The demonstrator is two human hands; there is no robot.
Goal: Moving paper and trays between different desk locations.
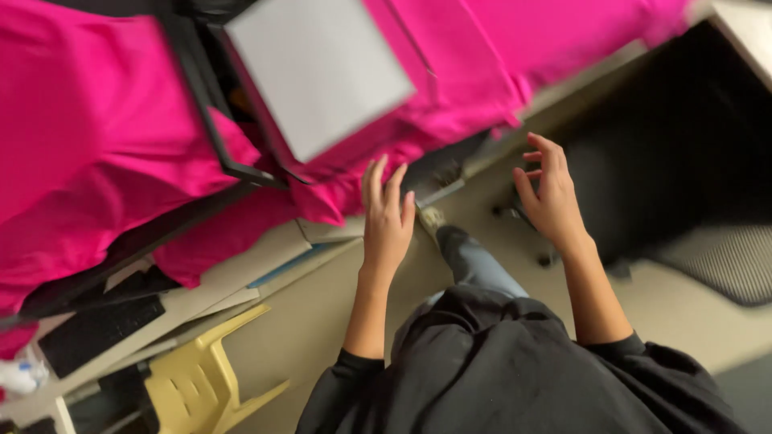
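Note:
My left hand is stretched forward with fingers apart, holding nothing, close to the lower edge of a bright pink garment. My right hand is raised beside it, fingers curled and spread, empty, in front of a dark area. The pink fabric drapes over a black metal frame and under a flat grey plate. Below the hands I see my dark top, one leg in jeans and a shoe on the floor.
A yellow plastic stool stands at the lower left on the beige floor. A black mat or board lies at the left. A dark chair with a mesh seat stands at the right.

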